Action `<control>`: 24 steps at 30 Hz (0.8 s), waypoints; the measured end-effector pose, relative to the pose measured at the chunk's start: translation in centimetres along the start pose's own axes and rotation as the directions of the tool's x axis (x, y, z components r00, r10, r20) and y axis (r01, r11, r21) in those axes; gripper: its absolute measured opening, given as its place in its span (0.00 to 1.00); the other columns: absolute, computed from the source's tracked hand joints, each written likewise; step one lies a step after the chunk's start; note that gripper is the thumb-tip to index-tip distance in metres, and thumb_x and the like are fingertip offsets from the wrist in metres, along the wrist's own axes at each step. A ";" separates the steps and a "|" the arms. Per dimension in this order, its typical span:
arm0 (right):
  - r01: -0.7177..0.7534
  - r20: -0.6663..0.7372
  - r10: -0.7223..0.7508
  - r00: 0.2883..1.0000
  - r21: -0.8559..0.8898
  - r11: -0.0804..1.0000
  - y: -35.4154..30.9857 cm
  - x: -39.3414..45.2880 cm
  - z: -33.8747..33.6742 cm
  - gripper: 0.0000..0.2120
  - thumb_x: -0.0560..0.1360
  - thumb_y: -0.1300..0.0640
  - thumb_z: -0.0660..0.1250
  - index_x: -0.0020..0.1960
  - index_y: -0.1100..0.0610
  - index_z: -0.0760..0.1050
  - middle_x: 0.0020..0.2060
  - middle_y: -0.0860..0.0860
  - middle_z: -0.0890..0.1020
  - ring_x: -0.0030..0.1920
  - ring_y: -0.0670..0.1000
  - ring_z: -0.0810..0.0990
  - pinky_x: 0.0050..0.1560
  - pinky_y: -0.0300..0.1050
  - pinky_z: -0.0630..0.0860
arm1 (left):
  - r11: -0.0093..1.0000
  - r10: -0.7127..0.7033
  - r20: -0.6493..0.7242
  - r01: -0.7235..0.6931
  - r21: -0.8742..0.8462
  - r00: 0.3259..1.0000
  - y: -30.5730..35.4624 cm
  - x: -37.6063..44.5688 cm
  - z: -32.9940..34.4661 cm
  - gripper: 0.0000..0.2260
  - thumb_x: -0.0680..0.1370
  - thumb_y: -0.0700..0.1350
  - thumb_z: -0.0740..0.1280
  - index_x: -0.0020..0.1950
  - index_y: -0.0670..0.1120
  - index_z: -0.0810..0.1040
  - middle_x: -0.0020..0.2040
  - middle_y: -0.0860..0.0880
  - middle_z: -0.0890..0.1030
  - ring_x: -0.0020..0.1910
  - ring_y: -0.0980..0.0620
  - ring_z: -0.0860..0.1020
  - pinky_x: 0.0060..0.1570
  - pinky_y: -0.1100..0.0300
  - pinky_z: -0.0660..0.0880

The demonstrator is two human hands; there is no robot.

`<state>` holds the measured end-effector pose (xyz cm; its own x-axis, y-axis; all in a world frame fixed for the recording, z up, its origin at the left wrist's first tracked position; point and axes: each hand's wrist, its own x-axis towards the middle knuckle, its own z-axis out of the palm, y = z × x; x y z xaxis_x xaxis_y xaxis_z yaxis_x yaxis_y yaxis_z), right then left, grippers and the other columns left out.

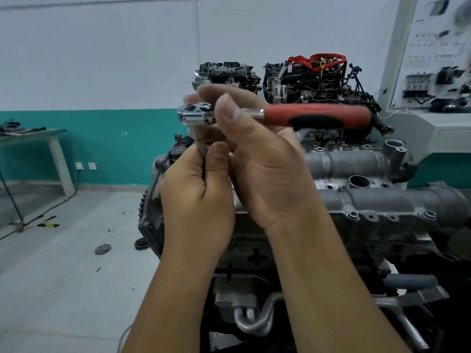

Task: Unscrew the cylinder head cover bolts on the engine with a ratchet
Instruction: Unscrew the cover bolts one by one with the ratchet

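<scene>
1. White walls with a teal lower band stand behind us, over a pale tiled floor (pixel 63 289); at the left edge a white table (pixel 54 149) is cut off by the frame, and what lies on it is too blurred for us to name.
2. On the floor near the engine's left end lie a grey disc (pixel 102 249) and a dark ring (pixel 141 244).
3. Our left hand (pixel 196 200) is curled round the socket extension (pixel 201 146) under the ratchet's head; its lower end is hidden in our fist, so we cannot tell what it carries.
4. Our right hand (pixel 265 174) pinches the ratchet (pixel 254 114) at its chrome head, thumb in front, fingers behind; the red and black handle sticks out rightward, free of either hand.
5. We hold the tool in the air above the engine (pixel 369 200), touching no bolt; our arms hide much of the grey cylinder head cover.
6. Cover bolts (pixel 353 215) show along its near edge.
7. Behind stand two more engines (pixel 305 77), and at the right edge a training board (pixel 433 59), blurred and cut off.
</scene>
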<state>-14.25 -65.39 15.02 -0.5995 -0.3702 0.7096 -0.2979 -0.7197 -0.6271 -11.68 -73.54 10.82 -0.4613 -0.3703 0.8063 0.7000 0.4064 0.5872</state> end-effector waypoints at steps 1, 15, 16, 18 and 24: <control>-0.009 -0.024 0.009 1.000 -0.022 1.000 -0.1 0.1 0.1 0.07 0.78 0.58 0.68 0.54 0.59 0.81 0.50 0.56 0.82 0.49 0.52 0.81 0.56 0.46 0.78 | 1.000 -0.007 0.017 0.007 0.017 1.000 0.0 0.1 -0.1 0.16 0.85 0.50 0.61 0.38 0.55 0.74 0.30 0.61 0.76 0.30 0.62 0.73 0.30 0.70 0.66; -0.079 -0.115 0.077 0.990 -0.016 0.997 -0.8 0.8 -0.8 0.16 0.73 0.50 0.71 0.55 0.59 0.80 0.48 0.54 0.84 0.44 0.53 0.82 0.54 0.53 0.77 | 0.996 -0.037 0.038 0.034 0.083 0.999 0.1 0.4 -0.1 0.17 0.83 0.59 0.57 0.39 0.55 0.76 0.32 0.56 0.79 0.30 0.60 0.75 0.28 0.69 0.67; -0.115 -0.184 0.116 0.976 0.015 0.993 -0.7 1.0 -0.8 0.18 0.74 0.47 0.70 0.57 0.59 0.80 0.45 0.53 0.84 0.42 0.53 0.81 0.53 0.54 0.76 | 0.995 -0.040 0.038 0.036 0.097 0.999 0.1 0.5 -0.1 0.17 0.83 0.59 0.57 0.39 0.55 0.76 0.32 0.58 0.79 0.29 0.60 0.75 0.28 0.69 0.66; -0.115 -0.195 0.124 0.973 0.056 0.992 -0.4 1.1 -0.6 0.15 0.77 0.50 0.70 0.59 0.58 0.80 0.44 0.53 0.84 0.42 0.54 0.80 0.52 0.52 0.76 | 0.995 -0.044 0.027 0.042 0.085 0.999 -0.1 0.5 -0.1 0.17 0.83 0.59 0.57 0.39 0.54 0.76 0.32 0.57 0.79 0.29 0.61 0.74 0.28 0.67 0.67; 0.031 0.042 -0.035 0.999 0.101 0.994 -0.3 0.5 -1.2 0.04 0.73 0.60 0.71 0.47 0.59 0.82 0.49 0.58 0.85 0.50 0.56 0.83 0.55 0.52 0.79 | 0.998 -0.058 0.038 0.057 0.011 0.998 0.0 0.4 -0.3 0.17 0.83 0.59 0.58 0.36 0.58 0.74 0.29 0.57 0.75 0.28 0.60 0.71 0.29 0.62 0.67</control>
<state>-15.34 -64.70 15.16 -0.5573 -0.3689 0.7438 -0.2395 -0.7864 -0.5694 -11.74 -73.92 11.11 -0.5214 -0.3613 0.7731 0.6661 0.3940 0.6333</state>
